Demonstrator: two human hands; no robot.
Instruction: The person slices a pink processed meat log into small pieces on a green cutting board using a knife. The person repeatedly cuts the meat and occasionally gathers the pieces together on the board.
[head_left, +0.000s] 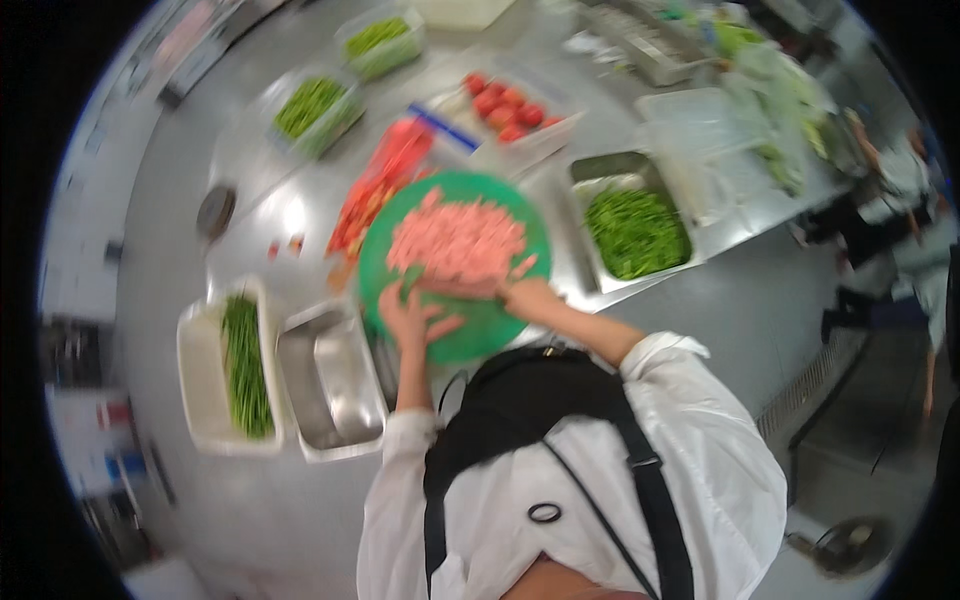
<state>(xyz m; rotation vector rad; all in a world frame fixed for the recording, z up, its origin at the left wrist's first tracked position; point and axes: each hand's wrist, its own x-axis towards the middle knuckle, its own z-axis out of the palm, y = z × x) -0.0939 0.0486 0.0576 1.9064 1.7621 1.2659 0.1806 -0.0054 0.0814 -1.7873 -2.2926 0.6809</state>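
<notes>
A round green cutting board (480, 334) lies before me with a heap of diced pink meat (457, 240) on it. My right hand (531, 298) is closed on the handle of a knife, whose blade (459, 288) runs along the near edge of the heap and reflects its pink. At the blade's far end is my left hand (411, 319), its fingers spread over the board's left edge. A dark green patch shows by its fingertips; blur hides what it is and whether the fingers touch the blade. A few meat pieces (525, 266) lie apart on the right.
Left of the board stand an empty steel pan (322, 375) and a white tub (202, 375) with long green stalks (247, 367). A steel pan of chopped greens (637, 232) stands right. Beyond are a red bag (382, 172), tomatoes (502, 109) and tubs of green vegetables (311, 109).
</notes>
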